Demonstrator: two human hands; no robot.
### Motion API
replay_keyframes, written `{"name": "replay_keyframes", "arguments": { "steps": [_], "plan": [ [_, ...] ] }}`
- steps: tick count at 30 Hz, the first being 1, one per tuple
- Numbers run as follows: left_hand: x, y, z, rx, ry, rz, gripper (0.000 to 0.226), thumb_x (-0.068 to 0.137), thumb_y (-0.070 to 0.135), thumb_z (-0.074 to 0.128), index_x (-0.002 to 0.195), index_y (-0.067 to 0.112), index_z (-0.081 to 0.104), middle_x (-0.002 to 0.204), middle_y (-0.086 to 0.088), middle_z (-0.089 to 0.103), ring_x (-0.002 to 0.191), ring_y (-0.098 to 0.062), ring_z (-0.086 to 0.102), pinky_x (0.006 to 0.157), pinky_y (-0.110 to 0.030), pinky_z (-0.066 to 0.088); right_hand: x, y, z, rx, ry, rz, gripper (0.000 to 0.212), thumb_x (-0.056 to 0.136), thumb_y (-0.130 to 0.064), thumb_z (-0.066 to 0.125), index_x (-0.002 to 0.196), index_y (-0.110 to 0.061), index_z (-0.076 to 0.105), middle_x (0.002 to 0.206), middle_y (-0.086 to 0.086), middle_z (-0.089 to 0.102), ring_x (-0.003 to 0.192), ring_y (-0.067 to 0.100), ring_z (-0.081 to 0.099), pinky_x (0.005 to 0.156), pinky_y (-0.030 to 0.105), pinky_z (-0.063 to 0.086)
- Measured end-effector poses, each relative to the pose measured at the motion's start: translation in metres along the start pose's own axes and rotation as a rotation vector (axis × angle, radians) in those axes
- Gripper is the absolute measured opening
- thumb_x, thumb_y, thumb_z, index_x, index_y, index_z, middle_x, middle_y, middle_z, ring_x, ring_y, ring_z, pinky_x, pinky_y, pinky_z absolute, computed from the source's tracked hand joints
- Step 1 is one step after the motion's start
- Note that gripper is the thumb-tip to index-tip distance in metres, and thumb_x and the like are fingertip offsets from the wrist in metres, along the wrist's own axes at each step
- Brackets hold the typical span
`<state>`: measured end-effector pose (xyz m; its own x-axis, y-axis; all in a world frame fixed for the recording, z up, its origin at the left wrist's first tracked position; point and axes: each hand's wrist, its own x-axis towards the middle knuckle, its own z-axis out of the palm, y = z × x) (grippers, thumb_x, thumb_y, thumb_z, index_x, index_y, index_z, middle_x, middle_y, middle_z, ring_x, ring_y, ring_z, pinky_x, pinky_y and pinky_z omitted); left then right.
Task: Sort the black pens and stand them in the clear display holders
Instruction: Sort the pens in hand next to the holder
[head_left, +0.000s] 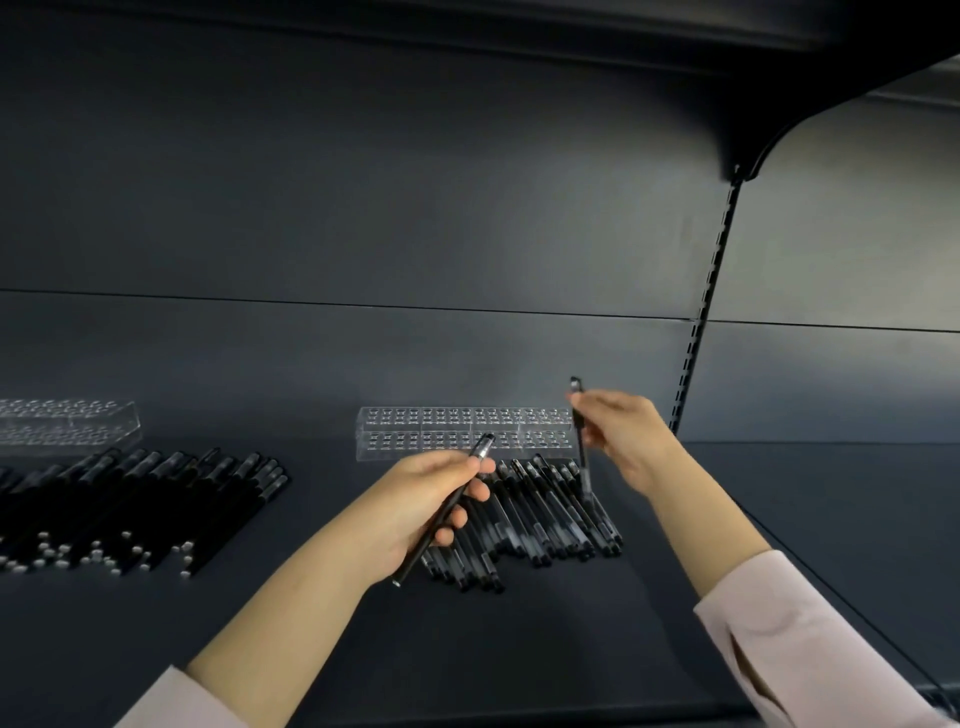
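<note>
Dark shelf (571, 649), viewed from above and in front.

Left hand (423, 501), centre of frame: fingers curled round a black pen (421, 548), which lies slanted across the palm, with its silver-tipped end toward the lower left and its other end pointing up toward the clear holder (415, 431).

Right hand (626, 441), right of centre: fingertips pinch a second pen (582, 457) near its top. This pen hangs almost upright, its lower end over the right edge of the loose heap of pens (545, 519). Whether it touches the heap cannot be told.

The heap lies flat just in front of the clear holder. None of the holder's visible slots has a pen in it.

Left edge of frame: a larger heap of pens (130, 509) lies on the shelf, silver ends toward the camera, with a second clear holder (67, 426) behind it (partly cut off by the frame edge).

Both forearms bare – pale sleeves (810, 639) pushed back.
</note>
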<state>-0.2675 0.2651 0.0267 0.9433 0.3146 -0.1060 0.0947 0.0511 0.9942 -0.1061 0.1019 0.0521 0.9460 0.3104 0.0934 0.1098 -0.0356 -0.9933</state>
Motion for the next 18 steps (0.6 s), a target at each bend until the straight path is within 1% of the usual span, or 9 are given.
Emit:
{"name": "replay_keyframes", "arguments": {
  "steps": [2, 4, 6, 7, 9, 11, 13, 15, 18],
  "plan": [
    [-0.001, 0.001, -0.002, 0.000, 0.012, -0.003, 0.018, 0.099, 0.022, 0.056, 0.104, 0.015, 0.073, 0.074, 0.004, 0.067, 0.052, -0.008, 0.052, 0.044, -0.021, 0.039, 0.003, 0.014, 0.003, -0.264, -0.058, -0.037, 0.022, 0.089, -0.014, 0.067, 0.107, -0.003, 0.069, 0.084, 0.004, 0.067, 0.065, 0.014, 0.055, 0.068, 0.023, 0.052],
    [-0.002, 0.001, -0.004, -0.004, 0.020, -0.003, 0.018, 0.099, 0.023, 0.057, 0.104, 0.016, 0.072, 0.077, 0.003, 0.070, 0.056, -0.009, 0.057, 0.047, -0.022, 0.044, 0.006, 0.028, 0.009, -0.449, -0.053, -0.065, 0.022, 0.084, -0.019, 0.073, 0.104, -0.010, 0.071, 0.087, 0.004, 0.071, 0.063, 0.015, 0.060, 0.072, 0.026, 0.057],
    [-0.004, 0.002, -0.005, -0.007, 0.022, -0.005, 0.018, 0.099, 0.023, 0.057, 0.105, 0.015, 0.071, 0.083, 0.001, 0.075, 0.063, -0.011, 0.063, 0.052, -0.024, 0.050, 0.007, 0.040, 0.017, -0.580, -0.040, -0.074, 0.020, 0.081, -0.021, 0.076, 0.097, -0.012, 0.070, 0.086, 0.004, 0.071, 0.061, 0.012, 0.060, 0.071, 0.024, 0.054],
    [-0.005, 0.002, -0.006, -0.003, 0.020, -0.007, 0.018, 0.099, 0.023, 0.057, 0.106, 0.016, 0.071, 0.088, 0.000, 0.076, 0.068, -0.012, 0.066, 0.056, -0.024, 0.052, 0.007, 0.045, 0.021, -0.630, -0.042, -0.076, 0.019, 0.080, -0.021, 0.077, 0.094, -0.012, 0.070, 0.086, 0.004, 0.071, 0.062, 0.010, 0.059, 0.073, 0.024, 0.053],
    [-0.006, 0.002, -0.009, 0.006, 0.011, -0.007, 0.018, 0.099, 0.024, 0.057, 0.108, 0.016, 0.070, 0.093, -0.001, 0.077, 0.077, -0.014, 0.068, 0.062, -0.026, 0.054, 0.008, 0.052, 0.025, -0.697, -0.045, -0.082, 0.019, 0.078, -0.021, 0.078, 0.091, -0.009, 0.070, 0.085, 0.003, 0.069, 0.067, 0.010, 0.059, 0.075, 0.024, 0.051],
    [-0.007, 0.003, -0.013, 0.015, 0.007, -0.001, 0.018, 0.099, 0.025, 0.056, 0.109, 0.017, 0.068, 0.095, -0.001, 0.077, 0.085, -0.016, 0.069, 0.070, -0.026, 0.056, 0.008, 0.053, 0.026, -0.749, -0.043, -0.092, 0.020, 0.078, -0.022, 0.079, 0.091, -0.008, 0.070, 0.083, 0.001, 0.067, 0.074, 0.012, 0.060, 0.071, 0.022, 0.046],
    [-0.008, 0.003, -0.018, 0.034, 0.014, 0.001, 0.018, 0.099, 0.026, 0.055, 0.111, 0.017, 0.067, 0.095, 0.001, 0.077, 0.093, -0.017, 0.069, 0.076, -0.026, 0.055, 0.010, 0.052, 0.025, -0.800, -0.043, -0.103, 0.019, 0.078, -0.024, 0.078, 0.089, -0.011, 0.069, 0.084, 0.001, 0.067, 0.079, 0.013, 0.062, 0.069, 0.021, 0.044],
    [-0.010, 0.002, -0.023, 0.055, 0.024, 0.005, 0.019, 0.099, 0.027, 0.055, 0.112, 0.017, 0.066, 0.096, 0.002, 0.077, 0.091, -0.014, 0.067, 0.074, -0.023, 0.052, 0.008, 0.050, 0.026, -0.831, -0.028, -0.128, 0.017, 0.080, -0.027, 0.077, 0.086, -0.013, 0.069, 0.084, 0.000, 0.068, 0.078, 0.013, 0.063, 0.063, 0.019, 0.044],
    [-0.013, 0.002, -0.034, 0.046, 0.072, 0.028, 0.018, 0.098, 0.025, 0.057, 0.110, 0.015, 0.066, 0.095, 0.001, 0.077, 0.081, -0.011, 0.063, 0.068, -0.021, 0.050, -0.001, 0.042, 0.036, -0.777, -0.033, -0.201, 0.016, 0.081, -0.027, 0.075, 0.087, -0.012, 0.070, 0.080, -0.002, 0.065, 0.075, 0.010, 0.060, 0.057, 0.011, 0.038]
  ]
}}
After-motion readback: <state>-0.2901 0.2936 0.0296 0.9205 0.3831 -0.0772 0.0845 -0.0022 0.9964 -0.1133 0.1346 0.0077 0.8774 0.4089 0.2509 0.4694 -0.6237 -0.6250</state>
